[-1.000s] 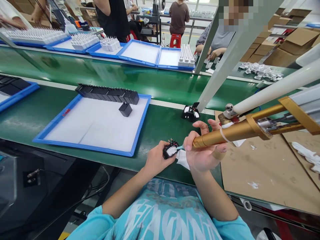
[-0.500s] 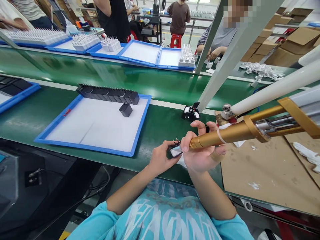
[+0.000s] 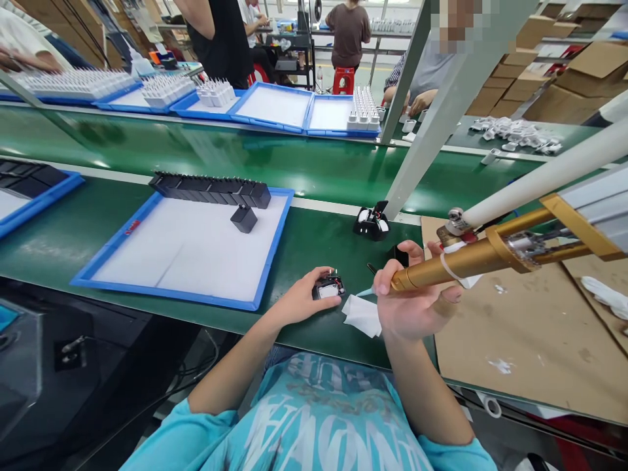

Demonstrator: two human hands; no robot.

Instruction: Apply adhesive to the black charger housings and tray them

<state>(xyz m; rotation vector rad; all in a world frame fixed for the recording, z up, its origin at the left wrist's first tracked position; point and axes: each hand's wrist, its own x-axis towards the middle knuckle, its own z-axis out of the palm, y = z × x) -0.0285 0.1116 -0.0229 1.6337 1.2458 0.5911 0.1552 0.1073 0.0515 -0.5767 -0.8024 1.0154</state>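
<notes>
Left hand: The left hand was closed partway, thumb and fingers gripping the sides of a small black box.
Black box: It sat low over the green bench, in front of the person, open side up, white material and pins showing.
Right hand: The right hand was curled around the front end of a gold tool; two fingers stood raised behind it.
Tip: The pale blue tip pointed toward the black box, apart from it.
Paper: A white paper lay beneath the tip, between the hands.
Bench, far side: A second open box stood near the metal post.
Tray: To the left, a blue-rimmed tray carried a row of black boxes along its far edge and a single box just in front.
Right side: Cardboard covered the bench.
</notes>
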